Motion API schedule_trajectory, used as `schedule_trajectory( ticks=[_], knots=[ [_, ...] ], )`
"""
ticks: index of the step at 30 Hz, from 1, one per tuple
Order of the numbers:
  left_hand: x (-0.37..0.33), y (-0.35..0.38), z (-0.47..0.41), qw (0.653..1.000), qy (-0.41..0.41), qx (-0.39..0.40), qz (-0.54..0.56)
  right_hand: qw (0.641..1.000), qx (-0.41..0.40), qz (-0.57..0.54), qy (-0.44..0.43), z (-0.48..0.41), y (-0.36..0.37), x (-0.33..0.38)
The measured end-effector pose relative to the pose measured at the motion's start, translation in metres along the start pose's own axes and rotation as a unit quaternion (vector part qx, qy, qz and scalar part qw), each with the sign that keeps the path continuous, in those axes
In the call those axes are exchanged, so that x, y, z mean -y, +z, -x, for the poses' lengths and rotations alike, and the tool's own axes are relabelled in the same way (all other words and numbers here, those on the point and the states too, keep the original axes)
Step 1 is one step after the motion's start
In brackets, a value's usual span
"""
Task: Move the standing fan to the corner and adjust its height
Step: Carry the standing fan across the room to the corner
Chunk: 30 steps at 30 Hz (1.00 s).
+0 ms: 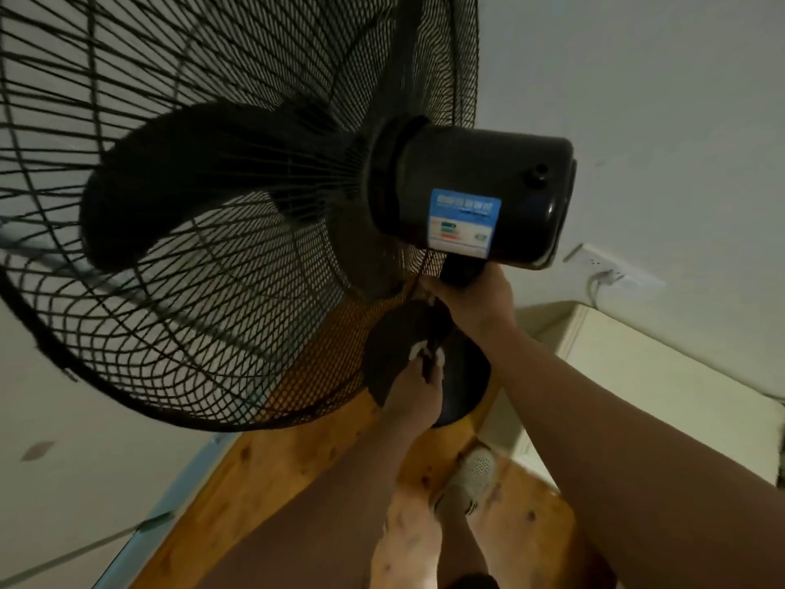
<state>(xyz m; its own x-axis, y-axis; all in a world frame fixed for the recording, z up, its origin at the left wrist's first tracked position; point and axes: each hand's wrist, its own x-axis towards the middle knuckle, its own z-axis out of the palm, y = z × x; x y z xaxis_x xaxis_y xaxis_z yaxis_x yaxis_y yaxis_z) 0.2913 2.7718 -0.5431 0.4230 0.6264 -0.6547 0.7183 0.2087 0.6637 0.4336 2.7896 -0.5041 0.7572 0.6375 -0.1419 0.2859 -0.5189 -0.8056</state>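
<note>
Wood floor: an orange-brown plank floor (263, 482) shows as a narrow strip between a white panel with a pale blue edge (182, 474) on the left and a cream low cabinet (637, 376) on the right. A foot in a white mesh shoe (471, 474) stands on it.
Left hand: the left hand (414, 391) is low down, with its fingers curled round the thin black pole (433, 331) beside a white collar.
Right hand: the right hand (475, 293) is higher, gripping the black neck just under the motor.
Fan: the black standing fan with wire cage (204, 197) is upright. Its round black base (467, 376) rests on the floor near the cabinet edge.
Wall: the white wall (637, 99) lies behind the motor and carries a white socket (603, 265) with a plug in it.
</note>
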Motion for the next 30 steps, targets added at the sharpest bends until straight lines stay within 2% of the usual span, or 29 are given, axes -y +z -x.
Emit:
schedule_trajectory(
  ticks=[2,5,9,13,15,20,22,26,30],
  knots=[
    [0.010,-0.007,0.010,1.000,-0.010,0.022,0.012,1.000,0.001,0.019,0.020,0.000,-0.002,0.001],
    [0.028,-0.015,0.018,0.999,-0.018,0.027,-0.029,0.998,-0.007,0.026,0.051,0.000,0.000,0.005],
    [0.047,-0.021,0.033,0.995,-0.029,0.041,-0.084,0.992,-0.056,-0.033,0.112,0.001,0.012,0.015],
    [0.054,-0.023,0.044,0.995,-0.082,0.018,-0.051,0.987,-0.075,-0.068,0.128,0.000,0.019,0.017],
    [0.053,-0.024,0.047,0.993,-0.115,0.000,-0.038,0.987,-0.063,-0.061,0.134,-0.002,0.016,0.015],
    [0.051,-0.021,0.056,0.992,-0.115,-0.020,-0.046,0.989,-0.027,-0.036,0.141,-0.006,0.003,0.012],
    [0.054,-0.020,0.058,0.993,-0.106,-0.033,-0.045,0.990,-0.016,-0.034,0.138,-0.007,0.000,0.010],
    [0.064,-0.021,0.056,0.988,-0.068,-0.082,-0.115,0.992,0.007,-0.035,0.125,-0.004,-0.008,0.008],
    [0.066,-0.015,0.055,0.988,-0.104,-0.044,-0.109,0.994,0.045,-0.021,0.100,-0.002,-0.015,-0.001]
  ],
)
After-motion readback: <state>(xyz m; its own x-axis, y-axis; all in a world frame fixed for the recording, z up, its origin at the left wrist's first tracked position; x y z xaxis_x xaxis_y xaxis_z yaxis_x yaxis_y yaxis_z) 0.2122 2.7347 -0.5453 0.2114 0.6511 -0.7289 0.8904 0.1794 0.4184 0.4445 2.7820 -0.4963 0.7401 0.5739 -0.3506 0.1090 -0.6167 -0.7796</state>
